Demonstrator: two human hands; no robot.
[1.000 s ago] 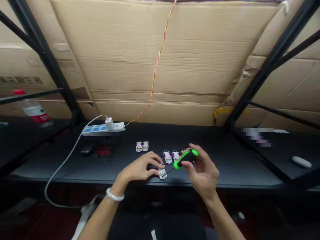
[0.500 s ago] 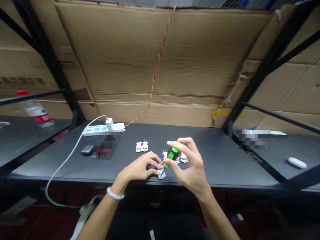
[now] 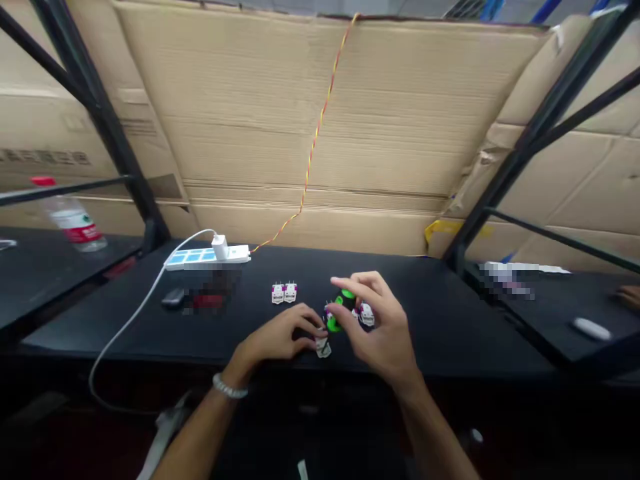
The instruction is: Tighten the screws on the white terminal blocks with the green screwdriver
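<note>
My left hand [image 3: 280, 335] rests at the front of the black tabletop, its fingers closed on a small white plug [image 3: 323, 348] lying on the surface. My right hand [image 3: 384, 337] grips a short green-and-black screwdriver [image 3: 346, 303] between thumb and fingers. The screwdriver leans, its shaft pointing down to the white plug; whether the tip sits in a screw I cannot make out. Behind the right fingers lie more white-and-purple plugs, partly hidden, with one [image 3: 367, 315] showing. Two similar plugs with metal prongs, a left one [image 3: 277, 293] and a right one [image 3: 291, 293], lie side by side farther back.
A white power strip [image 3: 235, 255] with a plugged-in adapter [image 3: 219, 247] stands at the back left, its cable [image 3: 150, 293] looping over the front edge. Nearby is a dark small object [image 3: 174, 299]. Cardboard [image 3: 300, 133] walls the back; black metal posts [image 3: 500, 177] frame the sides.
My right fingers have shifted slightly on the screwdriver, and its handle appears turned. The left hand and the plug under it stay in place. The picture has become brighter at the cardboard.
</note>
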